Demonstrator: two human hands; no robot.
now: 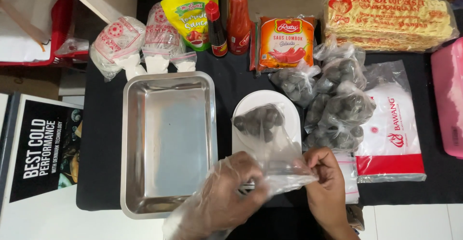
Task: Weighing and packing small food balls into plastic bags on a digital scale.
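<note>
Bag [270, 139] of dark balls lies on the white scale [251, 106], long axis running from the balls at its far end to its mouth near the person. Both hands, left [226, 192] gloved and right [328, 182] bare, pinch the mouth. Steel tray [169, 143] beside it holds nothing.

A clear bag [270, 139] of dark grey-brown balls [258, 121] is seen on a white scale [264, 100], pinched by the right hand [328, 182] and by the left hand [226, 196], which is covered in a clear, cloudy glove. A silver steel tray [168, 143] is noted on a black cloth [103, 139], with more clear bags of dark balls [337, 100] beside a white pouch [393, 139] banded in red. Behind are recorded a red bottle [238, 18], a dark bottle [217, 30] capped red, a yellow-green pouch [190, 18], an orange sachet [285, 42], pale yellow noodles [388, 20] printed red, and white bags [118, 45] patterned red.
</note>
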